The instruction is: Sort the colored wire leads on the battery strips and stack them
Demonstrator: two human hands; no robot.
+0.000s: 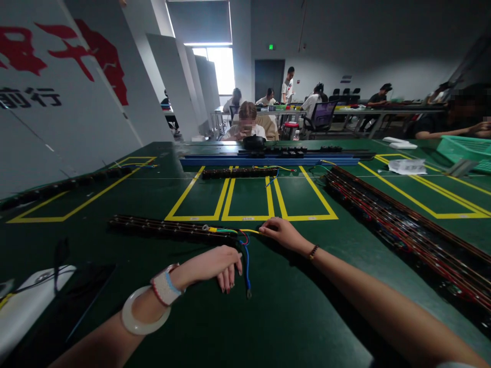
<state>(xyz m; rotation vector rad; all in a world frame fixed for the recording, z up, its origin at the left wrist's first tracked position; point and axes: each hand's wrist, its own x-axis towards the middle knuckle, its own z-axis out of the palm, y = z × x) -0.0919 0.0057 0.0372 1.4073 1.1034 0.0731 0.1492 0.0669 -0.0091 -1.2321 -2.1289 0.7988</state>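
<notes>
In front of me on the green table lies a long black strip (164,226) with thin metal rails along it. Several wires come out of its right end. My right hand (282,234) pinches the tip of a yellow wire (251,231) between thumb and fingers. My left hand (220,263) is just below the strip's end, its fingers hanging loosely downward with nothing seen in them. Close beside its fingertips a blue wire (247,268) with a ring terminal runs down over the table. A yellow-green wire (220,230) with another ring terminal bends back over the strip.
Long black strips with red wires (383,225) are stacked at right. Another strip (241,173) lies across yellow tape boxes (251,219), near a blue rail (276,160). A white device (34,306) is at lower left, a green basket (466,151) at far right. A person (247,120) sits opposite.
</notes>
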